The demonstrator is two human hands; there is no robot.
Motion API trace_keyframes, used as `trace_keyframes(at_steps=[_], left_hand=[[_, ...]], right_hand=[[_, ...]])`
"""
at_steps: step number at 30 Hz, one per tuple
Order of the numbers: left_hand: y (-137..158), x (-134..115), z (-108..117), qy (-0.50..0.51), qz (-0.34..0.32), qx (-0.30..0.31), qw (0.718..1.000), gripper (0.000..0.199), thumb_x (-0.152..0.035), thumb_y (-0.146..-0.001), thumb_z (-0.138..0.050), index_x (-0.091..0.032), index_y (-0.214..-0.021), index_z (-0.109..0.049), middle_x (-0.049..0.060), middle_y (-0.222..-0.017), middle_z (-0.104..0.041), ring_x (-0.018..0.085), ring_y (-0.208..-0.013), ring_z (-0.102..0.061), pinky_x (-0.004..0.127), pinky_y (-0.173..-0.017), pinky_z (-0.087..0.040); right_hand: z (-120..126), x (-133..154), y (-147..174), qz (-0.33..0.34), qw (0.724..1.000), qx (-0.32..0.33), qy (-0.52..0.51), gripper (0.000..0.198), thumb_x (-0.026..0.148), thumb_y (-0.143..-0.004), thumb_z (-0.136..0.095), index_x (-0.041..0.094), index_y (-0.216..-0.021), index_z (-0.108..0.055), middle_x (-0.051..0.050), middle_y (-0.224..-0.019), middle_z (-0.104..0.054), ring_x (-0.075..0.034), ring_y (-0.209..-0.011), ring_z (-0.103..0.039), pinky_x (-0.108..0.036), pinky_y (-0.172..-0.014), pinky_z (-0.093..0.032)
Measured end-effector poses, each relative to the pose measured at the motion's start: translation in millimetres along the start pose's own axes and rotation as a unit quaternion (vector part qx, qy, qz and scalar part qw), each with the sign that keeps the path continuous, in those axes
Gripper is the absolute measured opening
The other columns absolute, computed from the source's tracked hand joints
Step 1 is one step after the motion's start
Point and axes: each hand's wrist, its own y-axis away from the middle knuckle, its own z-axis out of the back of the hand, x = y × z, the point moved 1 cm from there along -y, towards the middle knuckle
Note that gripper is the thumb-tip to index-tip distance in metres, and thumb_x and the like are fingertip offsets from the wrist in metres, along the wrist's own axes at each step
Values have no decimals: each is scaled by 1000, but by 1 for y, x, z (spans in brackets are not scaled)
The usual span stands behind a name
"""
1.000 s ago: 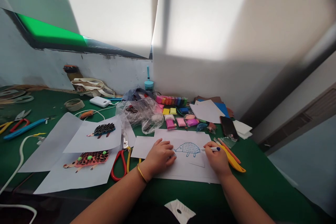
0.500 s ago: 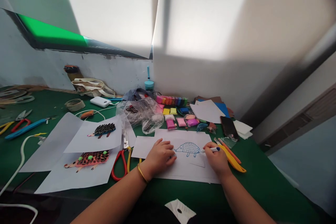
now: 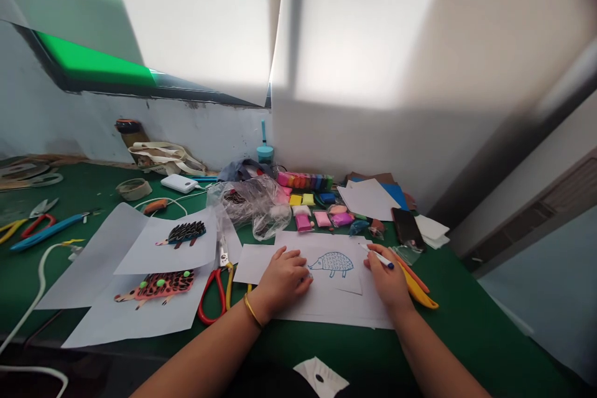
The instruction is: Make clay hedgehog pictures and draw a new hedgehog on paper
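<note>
Blue lines form a hedgehog drawing [image 3: 334, 264] on a small white sheet, which lies over a larger white sheet [image 3: 298, 311]. My left hand [image 3: 285, 277] rests on the paper at the drawing's left, fingers loosely stretched out. A small bluish bit shows beside its fingertips, too hidden to name. In my right hand [image 3: 387, 277] is a white marker pen [image 3: 380, 255] with a blue end. Its tip points up and left, right of the drawing and apart from the hedgehog. Red-and-yellow-handled scissors [image 3: 219, 289] lie left of my left hand.
On the left, sheets bear a black-spined hedgehog [image 3: 186, 233] and a pink one [image 3: 165, 286]. Clay packets [image 3: 321, 217], a plastic bag [image 3: 252, 199] and a phone [image 3: 407, 227] lie behind the paper. A yellow tool [image 3: 420, 289] sits beside my right hand.
My right hand has turned the marker pen, lifting its tip from beside the hedgehog's rear up and away. The small sheet has shifted slightly left. My left hand stays nearly still.
</note>
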Motion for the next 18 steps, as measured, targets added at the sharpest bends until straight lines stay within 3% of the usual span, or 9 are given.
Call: trace_keyframes(at_steps=[6, 10, 12, 15, 18], left_hand=[[0, 1, 0, 0, -2, -4, 1000, 13, -27, -87, -59, -22, -78, -67, 2, -96, -68, 25, -118, -54, 50, -110, -27], [-1, 0, 3, 1, -13, -49, 999, 10, -26, -88, -59, -22, -86, -69, 3, -102, -67, 23, -109, -57, 50, -110, -28], [-1, -1, 5, -2, -18, -72, 997, 13, -30, -90, -59, -23, -94, -69, 4, -99, -67, 21, -99, -58, 47, -104, -35], [-1, -1, 4, -4, -24, -88, 996, 17, -34, -92, -57, -24, -100, -68, 4, -90, -65, 20, -88, -56, 42, -91, -42], [0, 0, 1, -3, -32, -105, 994, 14, -34, -91, -60, -24, -99, -66, 2, -84, -65, 19, -83, -55, 43, -93, -40]], right_hand=[[-5, 3, 3, -25, 995, 59, -78, 47, 55, -82, -54, 20, -112, -62, -6, -96, -68, -23, -87, -67, -34, -77, -53], [-2, 11, 6, 28, 996, 57, -61, 41, 53, -85, -53, 20, -107, -66, -8, -104, -67, -25, -99, -62, -38, -88, -49], [-2, 13, 9, 41, 994, 59, -83, 38, 51, -87, -51, 20, -103, -67, -8, -109, -65, -25, -101, -59, -38, -90, -47], [-6, 16, 15, 2, 980, 118, -161, 34, 49, -85, -57, 21, -103, -66, -7, -103, -63, -21, -88, -60, -36, -82, -50], [-10, 25, 23, -14, 959, 196, -204, 30, 46, -82, -65, 21, -97, -65, -4, -89, -63, -19, -79, -59, -33, -76, -51]])
